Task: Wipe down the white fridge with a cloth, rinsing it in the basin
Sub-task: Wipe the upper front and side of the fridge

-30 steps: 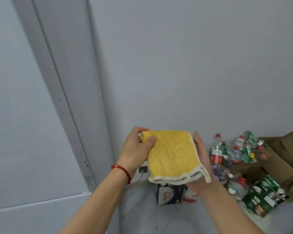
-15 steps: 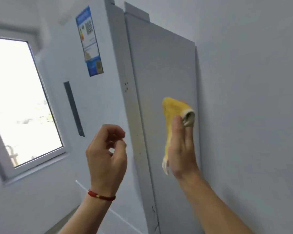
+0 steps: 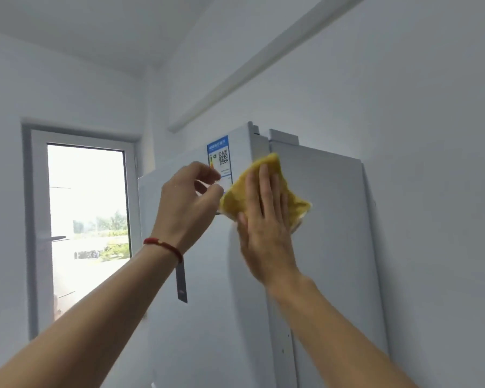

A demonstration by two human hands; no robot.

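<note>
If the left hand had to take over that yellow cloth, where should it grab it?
Probably the yellow cloth by its free left corner, approached from the left. The right hand presses flat over its middle, while the left hand hovers just beside that corner.

Yellow cloth (image 3: 266, 189) on white fridge (image 3: 328, 247); blue/white label (image 3: 219, 158) w/ black QR; red bracelet (image 3: 164, 245); grey handle strip (image 3: 180, 284).

The room is lit by daylight from the window (image 3: 87, 219) (blown out to near white). A soft shadow is cast on the fridge (image 3: 333, 247). Straight lines are bowed at the edges.
</note>
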